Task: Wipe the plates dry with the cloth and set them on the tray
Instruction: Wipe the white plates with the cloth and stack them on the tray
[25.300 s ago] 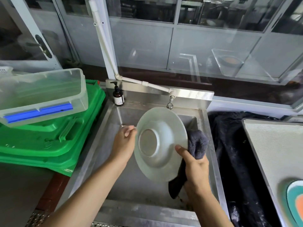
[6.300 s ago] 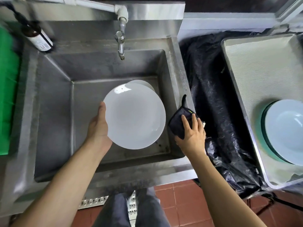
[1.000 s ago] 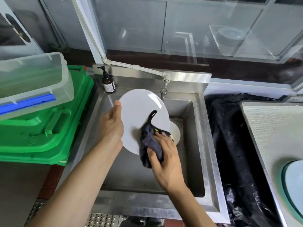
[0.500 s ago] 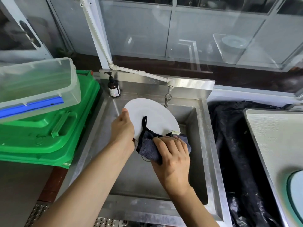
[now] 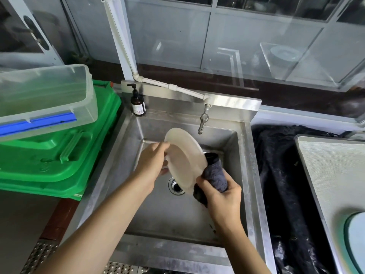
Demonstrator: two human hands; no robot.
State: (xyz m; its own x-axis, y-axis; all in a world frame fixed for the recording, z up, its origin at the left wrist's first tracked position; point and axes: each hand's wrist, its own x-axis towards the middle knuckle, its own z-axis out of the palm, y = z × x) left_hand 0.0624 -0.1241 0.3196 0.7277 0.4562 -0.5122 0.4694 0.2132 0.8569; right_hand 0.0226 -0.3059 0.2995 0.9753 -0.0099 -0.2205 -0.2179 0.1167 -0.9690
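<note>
From the head view, my left hand [image 5: 153, 165] grips the white plate [image 5: 184, 161] by its rim, tilted on edge over the sink [image 5: 250, 175]. My right hand [image 5: 221, 196] clutches the dark cloth [image 5: 214, 175] against its far edge. I judge I'm mid-wipe; next comes carrying it right to the tray [image 5: 325, 175], where another plate [image 5: 355, 240] sits.

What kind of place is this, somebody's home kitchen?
More likely a commercial kitchen's dishwashing corner: a deep stainless steel sink, stacked green crates beside it, and a large metal tray holding dried plates.
</note>
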